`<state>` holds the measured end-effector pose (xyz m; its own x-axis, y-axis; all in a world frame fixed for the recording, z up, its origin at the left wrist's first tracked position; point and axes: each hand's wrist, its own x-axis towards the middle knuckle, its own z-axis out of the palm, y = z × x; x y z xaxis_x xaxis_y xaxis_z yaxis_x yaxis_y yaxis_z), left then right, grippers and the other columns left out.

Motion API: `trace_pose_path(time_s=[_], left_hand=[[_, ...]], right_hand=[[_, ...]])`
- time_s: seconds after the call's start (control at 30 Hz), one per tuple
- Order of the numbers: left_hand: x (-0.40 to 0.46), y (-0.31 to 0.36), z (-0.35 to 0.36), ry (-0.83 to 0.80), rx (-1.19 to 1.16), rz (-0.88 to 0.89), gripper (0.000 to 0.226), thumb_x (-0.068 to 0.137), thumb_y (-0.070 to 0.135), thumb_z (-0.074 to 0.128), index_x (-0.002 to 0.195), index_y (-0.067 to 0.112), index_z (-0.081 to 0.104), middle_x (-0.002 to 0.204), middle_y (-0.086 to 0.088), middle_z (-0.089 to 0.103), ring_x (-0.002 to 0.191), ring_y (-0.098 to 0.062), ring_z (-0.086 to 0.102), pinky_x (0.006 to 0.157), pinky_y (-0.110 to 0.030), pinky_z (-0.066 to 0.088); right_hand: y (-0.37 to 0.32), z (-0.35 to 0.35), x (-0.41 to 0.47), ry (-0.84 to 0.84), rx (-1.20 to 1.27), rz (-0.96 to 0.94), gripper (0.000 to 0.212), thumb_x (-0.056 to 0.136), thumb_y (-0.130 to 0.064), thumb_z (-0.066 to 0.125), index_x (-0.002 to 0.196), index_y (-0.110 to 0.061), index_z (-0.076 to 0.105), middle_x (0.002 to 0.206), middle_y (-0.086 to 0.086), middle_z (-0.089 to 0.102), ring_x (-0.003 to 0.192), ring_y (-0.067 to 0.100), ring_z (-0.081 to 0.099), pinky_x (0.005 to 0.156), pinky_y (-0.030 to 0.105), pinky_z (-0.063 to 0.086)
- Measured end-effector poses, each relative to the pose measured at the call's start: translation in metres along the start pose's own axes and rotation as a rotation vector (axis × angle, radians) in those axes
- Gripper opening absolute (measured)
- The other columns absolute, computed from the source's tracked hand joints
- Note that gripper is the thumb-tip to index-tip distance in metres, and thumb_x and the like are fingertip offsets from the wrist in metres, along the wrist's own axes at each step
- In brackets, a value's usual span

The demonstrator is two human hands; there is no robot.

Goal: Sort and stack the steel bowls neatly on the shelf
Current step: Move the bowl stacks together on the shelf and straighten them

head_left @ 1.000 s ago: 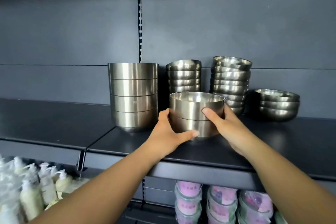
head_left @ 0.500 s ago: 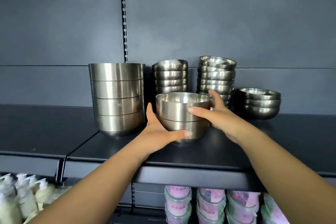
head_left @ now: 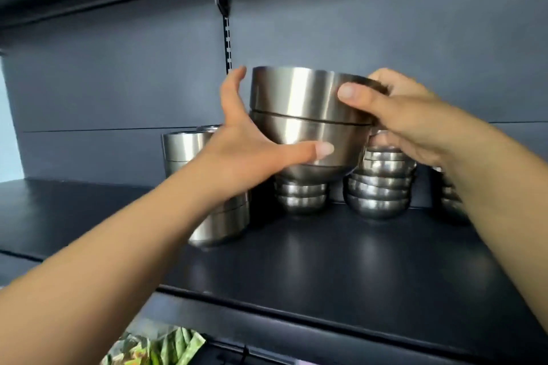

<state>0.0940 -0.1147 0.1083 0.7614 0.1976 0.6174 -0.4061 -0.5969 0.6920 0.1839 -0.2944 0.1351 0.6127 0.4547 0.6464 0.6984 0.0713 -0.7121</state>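
Tall stack of wide brushed-steel bowls (head_left: pixel 204 187) at nine o'clock on the dark grey metal shelf (head_left: pixel 341 261). Our left hand (head_left: pixel 246 148) cups, our right hand (head_left: pixel 400 118) clasps, the nested pair of wide steel bowls (head_left: pixel 302 121) aloft at centre. Small rounded steel bowl stacks (head_left: pixel 376 187) at three o'clock. We should carry level and lower squarely onto the tall stack.

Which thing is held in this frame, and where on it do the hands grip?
A nested pair of steel bowls, lifted off the shelf: left hand on the lower bowl's side wall, right hand at the upper bowl's rim.
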Motion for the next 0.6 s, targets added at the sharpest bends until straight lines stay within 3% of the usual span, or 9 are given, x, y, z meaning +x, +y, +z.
trace_pose_path(time_s=[0.07,0.17,0.27,0.37,0.43,0.5,0.6], left_hand=[[0.017,0.018,-0.015,0.052,0.022,0.039,0.138,0.027,0.060,0.085,0.132,0.055,-0.003,0.119,0.001,0.060,0.103,-0.009,0.060,0.081,-0.020,0.041],[0.035,0.032,-0.031,0.126,0.083,0.035,0.135,0.023,0.064,0.074,0.134,0.052,-0.002,0.116,-0.002,0.064,0.099,-0.016,0.063,0.090,-0.031,0.046],[0.050,0.031,-0.045,0.212,0.062,0.020,0.134,0.024,0.064,0.073,0.135,0.049,0.000,0.110,-0.002,0.060,0.096,-0.015,0.062,0.084,-0.028,0.044],[0.058,0.023,-0.054,0.306,0.042,-0.002,0.130,0.030,0.063,0.077,0.135,0.047,0.002,0.102,0.005,0.057,0.090,-0.009,0.061,0.072,-0.021,0.042],[0.058,0.015,-0.061,0.359,0.088,-0.037,0.127,0.035,0.063,0.082,0.133,0.050,0.002,0.110,-0.002,0.057,0.094,-0.016,0.062,0.074,-0.024,0.042],[0.056,0.005,-0.067,0.416,0.148,-0.059,0.126,0.039,0.063,0.083,0.134,0.051,0.000,0.115,-0.008,0.056,0.099,-0.021,0.059,0.079,-0.027,0.043],[0.053,-0.009,-0.075,0.483,0.190,-0.086,0.134,0.041,0.063,0.079,0.139,0.047,-0.011,0.129,-0.018,0.053,0.112,-0.029,0.056,0.094,-0.036,0.045]], right_hand=[[-0.015,-0.002,0.023,-0.025,0.039,-0.020,0.077,0.023,-0.067,0.076,0.080,-0.023,0.049,0.062,-0.018,0.068,0.066,0.002,0.069,0.056,0.027,0.056],[-0.030,0.010,0.054,-0.043,0.043,-0.026,0.068,0.033,-0.067,0.072,0.081,-0.023,0.050,0.064,-0.015,0.070,0.067,0.004,0.069,0.061,0.028,0.054],[-0.040,0.030,0.083,-0.050,0.026,-0.027,0.053,0.054,-0.062,0.074,0.080,-0.020,0.052,0.077,-0.007,0.070,0.074,0.008,0.068,0.070,0.031,0.056],[-0.046,0.048,0.110,-0.033,0.023,-0.019,0.068,0.041,-0.067,0.072,0.085,-0.019,0.051,0.092,-0.001,0.067,0.087,0.016,0.065,0.079,0.037,0.054],[-0.045,0.059,0.127,0.001,0.038,-0.033,0.068,0.040,-0.068,0.071,0.083,-0.020,0.049,0.088,-0.003,0.064,0.082,0.012,0.061,0.068,0.031,0.051],[-0.039,0.065,0.144,0.047,0.067,-0.052,0.055,0.051,-0.062,0.073,0.076,-0.020,0.046,0.076,-0.006,0.057,0.068,0.008,0.052,0.056,0.025,0.038],[-0.024,0.067,0.165,0.078,0.101,0.000,0.056,0.054,-0.061,0.072,0.078,-0.015,0.051,0.074,-0.003,0.055,0.068,0.013,0.049,0.054,0.025,0.033]])
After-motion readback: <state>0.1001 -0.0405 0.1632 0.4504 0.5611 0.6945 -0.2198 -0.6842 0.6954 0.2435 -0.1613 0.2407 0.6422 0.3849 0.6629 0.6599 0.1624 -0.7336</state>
